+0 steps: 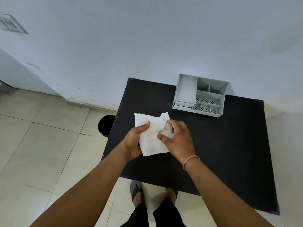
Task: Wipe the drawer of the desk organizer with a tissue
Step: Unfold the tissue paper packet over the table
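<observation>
A white tissue (151, 136) is spread above the near-left part of the black table (221, 153). My left hand (136, 141) holds its left edge, thumb on top. My right hand (177, 138) pinches its right side, where the paper is crumpled and a little stained. The grey desk organizer (200, 95) stands at the table's far edge, against the wall, well beyond both hands. Its small drawer (182, 106) sits at the lower front left and looks pushed in. The organizer's compartments hold nothing that I can see.
A black round bin (105, 126) stands on the tiled floor just left of the table. The pale wall runs behind the table. My feet in sandals (136, 192) show under the near table edge.
</observation>
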The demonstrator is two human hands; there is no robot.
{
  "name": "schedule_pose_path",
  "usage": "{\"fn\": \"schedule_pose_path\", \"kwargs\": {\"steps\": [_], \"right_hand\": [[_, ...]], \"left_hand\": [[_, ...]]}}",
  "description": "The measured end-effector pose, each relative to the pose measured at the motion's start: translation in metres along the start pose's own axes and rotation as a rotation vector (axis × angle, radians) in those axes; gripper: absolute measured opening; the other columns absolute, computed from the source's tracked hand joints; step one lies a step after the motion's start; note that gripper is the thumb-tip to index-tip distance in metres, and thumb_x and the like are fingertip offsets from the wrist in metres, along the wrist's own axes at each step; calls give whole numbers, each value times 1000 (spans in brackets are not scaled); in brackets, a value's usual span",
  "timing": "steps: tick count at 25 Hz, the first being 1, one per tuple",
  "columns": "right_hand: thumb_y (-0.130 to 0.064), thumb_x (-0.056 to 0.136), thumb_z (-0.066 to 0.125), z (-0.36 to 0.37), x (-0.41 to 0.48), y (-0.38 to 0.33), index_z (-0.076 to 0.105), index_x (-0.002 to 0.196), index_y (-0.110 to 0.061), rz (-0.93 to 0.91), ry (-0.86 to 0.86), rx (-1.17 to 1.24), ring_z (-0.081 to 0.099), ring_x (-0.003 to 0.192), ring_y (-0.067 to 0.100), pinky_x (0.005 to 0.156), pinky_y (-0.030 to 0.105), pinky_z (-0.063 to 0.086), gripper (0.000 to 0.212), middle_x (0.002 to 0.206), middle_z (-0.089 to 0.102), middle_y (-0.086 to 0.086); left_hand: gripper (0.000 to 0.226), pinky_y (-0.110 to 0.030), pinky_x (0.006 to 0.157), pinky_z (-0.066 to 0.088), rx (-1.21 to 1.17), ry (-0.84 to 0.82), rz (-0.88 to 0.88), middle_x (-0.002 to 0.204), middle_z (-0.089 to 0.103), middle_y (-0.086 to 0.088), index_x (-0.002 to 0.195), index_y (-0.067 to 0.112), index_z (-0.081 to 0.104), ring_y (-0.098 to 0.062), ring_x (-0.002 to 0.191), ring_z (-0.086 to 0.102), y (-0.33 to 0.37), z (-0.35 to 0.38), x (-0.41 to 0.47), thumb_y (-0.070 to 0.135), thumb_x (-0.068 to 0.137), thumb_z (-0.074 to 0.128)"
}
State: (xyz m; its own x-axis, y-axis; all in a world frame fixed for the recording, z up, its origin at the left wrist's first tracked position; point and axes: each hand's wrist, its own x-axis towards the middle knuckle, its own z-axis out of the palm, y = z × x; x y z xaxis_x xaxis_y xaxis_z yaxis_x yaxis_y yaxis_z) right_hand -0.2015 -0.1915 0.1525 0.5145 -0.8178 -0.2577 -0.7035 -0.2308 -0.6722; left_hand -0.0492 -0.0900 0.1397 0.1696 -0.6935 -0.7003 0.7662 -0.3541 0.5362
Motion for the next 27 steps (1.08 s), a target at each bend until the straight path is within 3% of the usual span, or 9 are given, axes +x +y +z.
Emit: {"fn": "schedule_pose_path", "kwargs": {"steps": [4, 8, 10, 13, 17, 20, 23, 25, 27], "right_hand": [[-26, 94, 69, -30, -3, 14, 50, 143, -29, -180, -8, -115, 59, 122, 23, 103, 38, 54, 53, 138, 55, 3], [-7, 90, 62, -48, -4, 33, 51, 136, -28, -375, -130, -373, 62, 118, 31, 93, 42, 60, 51, 153, 39, 6], [-9, 92, 60, -55, 0, 38, 60, 125, -24, -328, -189, -436, 63, 115, 34, 92, 43, 60, 37, 149, 39, 6], [-7, 89, 60, -57, 12, 47, 71, 114, -25, -211, -357, -385, 62, 116, 33, 96, 39, 56, 32, 139, 45, 4], [-14, 83, 72, -54, 22, 44, 76, 96, -26, -131, -595, -161, 55, 119, 24, 98, 28, 47, 18, 138, 44, 4], [-7, 78, 77, -58, 28, 44, 73, 73, -26, -122, -609, -29, 60, 105, 18, 87, 26, 52, 19, 130, 52, -7], [-10, 80, 79, -64, 29, 59, 78, 80, -27, 12, -704, 17, 68, 97, 13, 96, 38, 58, 17, 113, 72, -9], [-16, 88, 74, -64, 25, 61, 77, 101, -26, 47, -591, -159, 66, 105, 12, 102, 30, 52, 17, 119, 71, -3], [-11, 89, 67, -59, 15, 50, 75, 110, -19, -132, -205, -156, 65, 110, 14, 101, 25, 50, 24, 122, 68, 1]], "left_hand": [[52, -64, 98, 60, 121, 40, 70, 136, 72, -19, 139, 16, 64, -43, 123, 69, -10, 21, -3, -2, 91, 71], [56, -61, 92, 63, 275, 95, 86, 135, 70, -20, 139, 17, 63, -44, 121, 68, -11, 39, -3, -11, 90, 63], [55, -59, 90, 65, 416, 99, 116, 130, 71, -19, 136, 19, 65, -43, 118, 68, -10, 48, -3, -10, 89, 61], [51, -57, 93, 64, 597, 119, 161, 123, 74, -15, 132, 21, 70, -37, 113, 71, -11, 54, 0, -7, 89, 63], [43, -40, 85, 65, 703, 185, 246, 116, 80, -4, 126, 23, 74, -24, 108, 76, -18, 56, 9, 14, 85, 86], [29, -25, 69, 60, 584, 321, 271, 105, 80, -1, 115, 19, 76, -20, 103, 77, -8, 42, 22, 7, 89, 81], [22, -35, 65, 64, 363, 348, 123, 103, 82, -6, 113, 17, 75, -26, 97, 79, 15, 15, 28, 6, 94, 77], [29, -46, 71, 66, 299, 284, 29, 111, 84, -10, 123, 13, 74, -33, 99, 81, 26, -1, 28, 8, 94, 76], [31, -53, 79, 66, 305, 233, -19, 117, 83, -11, 126, 14, 74, -35, 103, 80, 27, -11, 31, 10, 96, 74]]}}
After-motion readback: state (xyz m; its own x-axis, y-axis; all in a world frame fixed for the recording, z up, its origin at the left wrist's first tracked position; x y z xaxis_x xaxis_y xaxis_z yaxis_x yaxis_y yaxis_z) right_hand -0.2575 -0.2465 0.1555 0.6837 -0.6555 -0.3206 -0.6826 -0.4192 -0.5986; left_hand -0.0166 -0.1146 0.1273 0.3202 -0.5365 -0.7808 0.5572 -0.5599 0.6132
